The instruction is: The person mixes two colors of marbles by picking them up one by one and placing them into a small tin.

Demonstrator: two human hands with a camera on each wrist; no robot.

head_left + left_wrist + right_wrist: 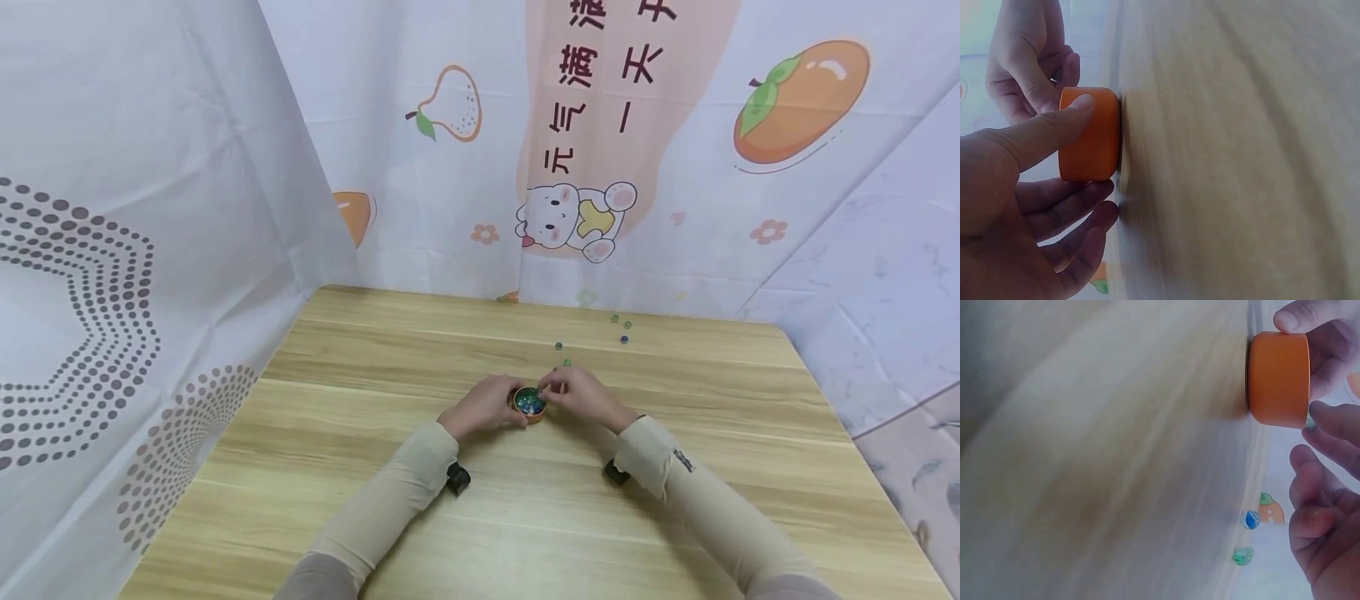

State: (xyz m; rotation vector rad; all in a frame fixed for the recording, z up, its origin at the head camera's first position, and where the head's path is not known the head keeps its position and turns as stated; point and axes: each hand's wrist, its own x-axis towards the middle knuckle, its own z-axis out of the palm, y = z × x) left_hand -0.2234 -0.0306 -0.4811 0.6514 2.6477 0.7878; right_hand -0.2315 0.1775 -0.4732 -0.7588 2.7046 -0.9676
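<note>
A small round orange bowl (532,417) stands on the wooden table, with several green and blue glass marbles (529,403) inside. My left hand (489,405) grips it from the left side; in the left wrist view the thumb (1075,119) lies along its wall and the fingers curl beneath the far side. At the right of the rim is my right hand (581,394). Its thumb and a finger pinch a green marble (1310,422), mostly hidden by the fingertips, right at the bowl's edge in the right wrist view.
Loose marbles lie beyond the bowl: a green one (567,362) near the right hand, a dark one (558,346) behind it, and a blue one (624,339) with two green ones farther back. A patterned curtain (450,208) hangs along the table's far edge.
</note>
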